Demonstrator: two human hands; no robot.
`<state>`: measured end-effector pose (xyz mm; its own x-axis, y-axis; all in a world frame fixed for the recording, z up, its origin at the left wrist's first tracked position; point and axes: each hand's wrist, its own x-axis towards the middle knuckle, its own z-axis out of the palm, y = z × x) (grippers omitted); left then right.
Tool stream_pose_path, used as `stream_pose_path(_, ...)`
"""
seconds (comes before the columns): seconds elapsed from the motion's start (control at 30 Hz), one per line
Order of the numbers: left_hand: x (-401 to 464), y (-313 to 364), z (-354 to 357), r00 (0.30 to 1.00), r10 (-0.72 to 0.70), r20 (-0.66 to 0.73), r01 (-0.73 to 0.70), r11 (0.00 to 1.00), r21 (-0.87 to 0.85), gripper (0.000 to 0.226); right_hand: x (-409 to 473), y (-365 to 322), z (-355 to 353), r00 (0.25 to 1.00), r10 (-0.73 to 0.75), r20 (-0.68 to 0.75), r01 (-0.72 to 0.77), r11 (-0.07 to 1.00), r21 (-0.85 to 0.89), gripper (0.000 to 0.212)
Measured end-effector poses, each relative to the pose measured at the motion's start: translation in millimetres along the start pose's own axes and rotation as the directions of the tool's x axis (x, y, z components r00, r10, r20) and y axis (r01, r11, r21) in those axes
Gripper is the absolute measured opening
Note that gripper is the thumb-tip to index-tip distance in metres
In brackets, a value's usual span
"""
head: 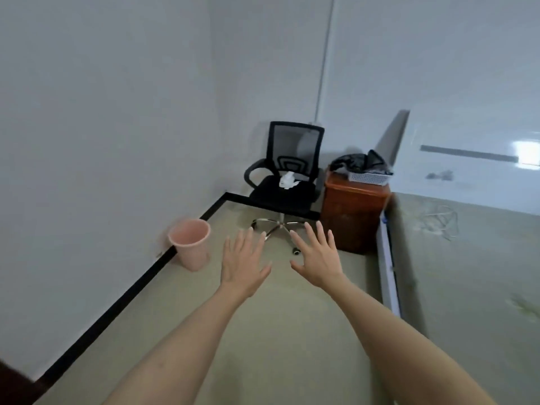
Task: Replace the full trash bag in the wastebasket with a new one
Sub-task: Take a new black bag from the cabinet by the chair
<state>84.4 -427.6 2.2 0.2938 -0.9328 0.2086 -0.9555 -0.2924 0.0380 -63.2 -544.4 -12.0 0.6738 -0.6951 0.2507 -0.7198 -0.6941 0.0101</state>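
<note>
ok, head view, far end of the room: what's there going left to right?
pink wastebasket by the left wall → black office chair with crumpled white paper on its seat → brown cabinet with a white basket on top → white cable on the right-hand surface.

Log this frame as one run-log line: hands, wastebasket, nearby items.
hands: left and right open, empty | pink wastebasket: upright by wall, no bag seen, untouched | office chair: white wad on seat
</note>
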Motion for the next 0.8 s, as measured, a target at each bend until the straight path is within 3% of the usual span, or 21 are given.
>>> stream_pose_path(0.17, 101, 84, 17, 0.983, 0.183, -0.027, -0.182, 0.983, 0.013, 0.065, 21, 112, 0, 0.978, 0.209, -0.001, -0.209, 0.978, -0.019, 0.071)
stream_pose_path(0.5, 317, 167, 69, 0.92, 0.39, -0.03, -0.391, 0.92, -0.013, 0.065, 127, 272, 40, 0.878, 0.477, -0.036, -0.479, 0.875, -0.069, 0.072)
stream_pose_path(0.8, 486, 222, 123, 0.875, 0.484, 0.002, -0.483, 0.874, -0.059, 0.064, 223, 387, 83, 0.813, 0.581, 0.043, -0.579, 0.813, -0.06, 0.068)
